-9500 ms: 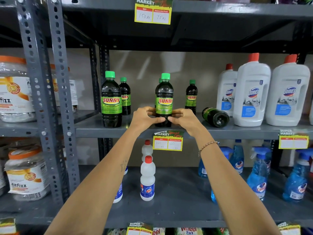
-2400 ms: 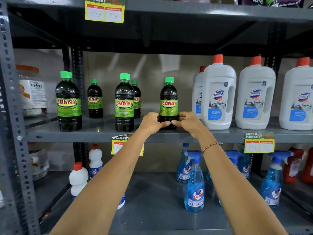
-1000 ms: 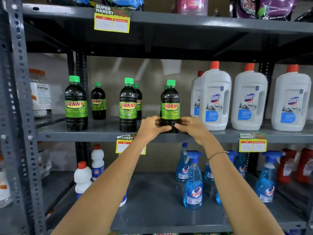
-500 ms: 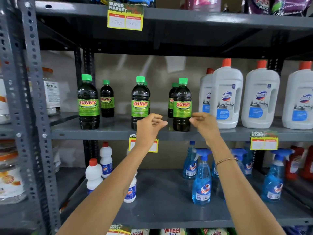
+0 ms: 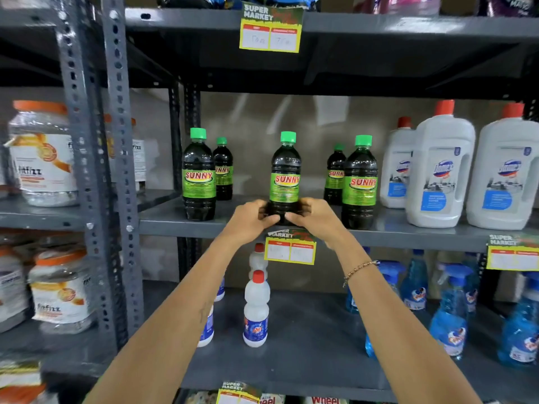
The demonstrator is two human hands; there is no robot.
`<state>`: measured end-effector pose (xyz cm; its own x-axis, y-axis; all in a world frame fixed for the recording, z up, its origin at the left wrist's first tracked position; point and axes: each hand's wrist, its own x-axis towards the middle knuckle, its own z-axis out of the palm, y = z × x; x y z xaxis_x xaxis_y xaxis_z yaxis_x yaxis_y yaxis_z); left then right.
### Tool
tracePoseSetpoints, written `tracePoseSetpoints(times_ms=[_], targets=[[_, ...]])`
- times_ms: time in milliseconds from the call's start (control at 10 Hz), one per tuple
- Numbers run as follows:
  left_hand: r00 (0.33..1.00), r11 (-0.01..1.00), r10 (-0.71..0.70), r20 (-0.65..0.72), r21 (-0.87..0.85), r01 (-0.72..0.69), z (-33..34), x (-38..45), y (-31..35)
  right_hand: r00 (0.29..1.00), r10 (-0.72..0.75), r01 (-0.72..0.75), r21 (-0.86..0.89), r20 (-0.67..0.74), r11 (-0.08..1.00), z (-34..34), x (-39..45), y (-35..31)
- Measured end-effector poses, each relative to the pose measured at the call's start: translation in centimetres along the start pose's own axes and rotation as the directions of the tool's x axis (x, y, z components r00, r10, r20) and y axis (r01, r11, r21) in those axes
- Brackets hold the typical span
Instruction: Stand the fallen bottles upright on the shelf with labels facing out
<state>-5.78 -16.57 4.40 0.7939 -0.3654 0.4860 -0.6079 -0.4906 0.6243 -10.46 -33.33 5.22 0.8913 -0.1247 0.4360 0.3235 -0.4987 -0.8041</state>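
While both forearms reach up from the bottom edge, the scene reads near to far as follows.

Left hand (image 5: 251, 220): wrapped around the left side of the base of the middle Sunny bottle (image 5: 285, 176), fingers curled shut against it.

Right hand (image 5: 315, 218): mirrored on the right side of the same base, fingers clamped on it; a bead bracelet (image 5: 359, 269) circles the wrist.

Held bottle: upright at the front edge of the grey metal shelf (image 5: 408, 236), green cap on top, "SUNNY" label facing out, directly above a yellow price tag (image 5: 290, 252).

Front neighbours: one Sunny bottle at left (image 5: 199, 176) and one at right (image 5: 360, 183), both upright, labels forward, well apart from the held one.

Back row: two smaller-looking Sunny bottles (image 5: 223, 170) (image 5: 335, 176) stand behind, labels forward.

Right of shelf: white Domex jugs (image 5: 440, 170) with red caps, upright, just beside the right Sunny bottle.

Shelf below: white red-capped bottles (image 5: 256, 310) and blue spray bottles (image 5: 450, 313).

Left bay: Fitfizz jars (image 5: 43, 158) with orange lids, blurred.
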Motion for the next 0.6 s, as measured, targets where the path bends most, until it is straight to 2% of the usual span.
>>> tracePoseSetpoints(times_ms=[200,500,600], targets=[[0.99,0.998,0.048,-0.135,-0.039,-0.053,1.0,-0.2,0.5,0.999,0.038,-0.038,0.079,0.003,0.996,-0.3,-0.2,-0.1],[0.991,0.997,0.072,-0.113,-0.003,-0.072,0.7,-0.8,0.3,0.997,0.068,-0.069,0.018,0.027,0.997,-0.4,-0.6,-0.1],[0.975,0.999,0.034,-0.221,0.015,-0.031,0.5,-1.0,-0.1,0.984,0.048,-0.085,-0.214,-0.172,0.973,-0.8,-1.1,-0.4]])
